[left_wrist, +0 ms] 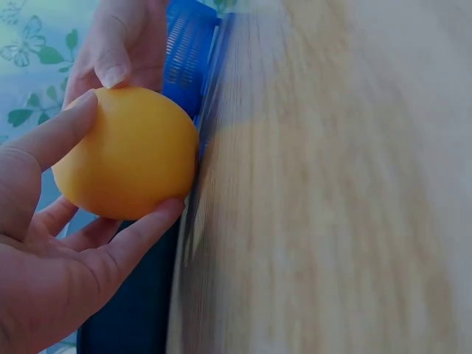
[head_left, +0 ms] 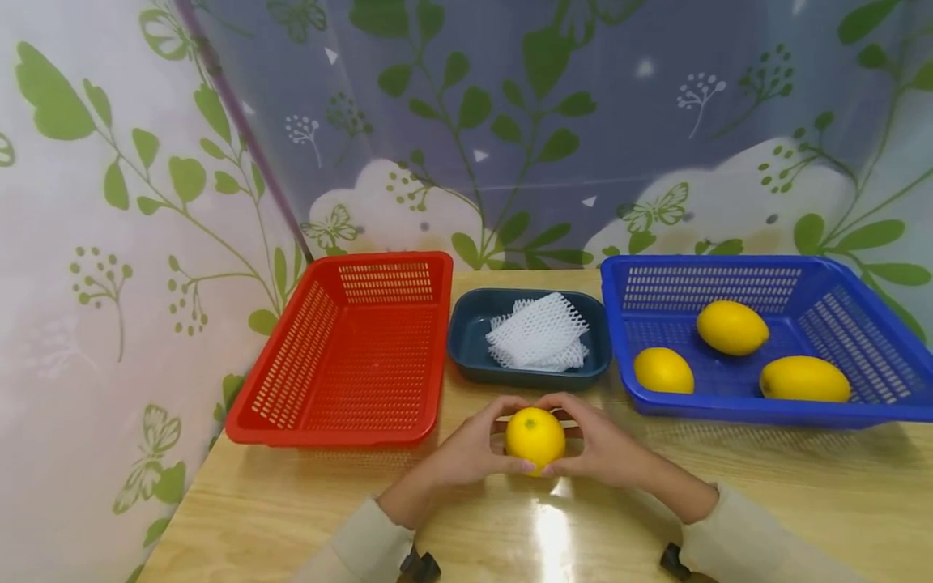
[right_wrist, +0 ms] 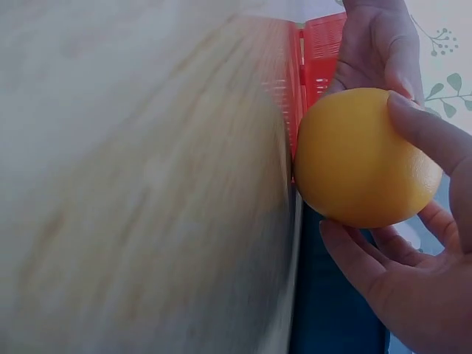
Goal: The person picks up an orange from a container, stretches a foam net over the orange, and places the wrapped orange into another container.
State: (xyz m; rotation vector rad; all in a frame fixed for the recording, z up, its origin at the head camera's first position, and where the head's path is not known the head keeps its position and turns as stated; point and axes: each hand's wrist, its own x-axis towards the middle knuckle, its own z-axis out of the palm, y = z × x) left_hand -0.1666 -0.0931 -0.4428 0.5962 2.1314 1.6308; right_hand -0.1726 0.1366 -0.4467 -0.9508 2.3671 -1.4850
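Note:
Between both hands, a yellow lemon [head_left: 535, 441] is held close over the wooden table, one end facing up toward the head camera. My left hand [head_left: 470, 447] curls round its left side, thumb at the near face and fingers behind. From the other side my right hand [head_left: 601, 447] grips it the same way, the two thumb tips almost meeting. In the left wrist view the lemon [left_wrist: 133, 155] covers part of the far hand. The right wrist view shows the lemon [right_wrist: 365, 158] between thumb and fingers.
A red plastic basket [head_left: 436, 380] stands at the left. Behind the hands, a dark teal tray [head_left: 466, 344] holds white foam fruit nets [head_left: 539, 332]. The blue basket [head_left: 758, 409] on the right contains several lemons, one lemon [head_left: 732, 327] toward its back. A patterned curtain hangs behind.

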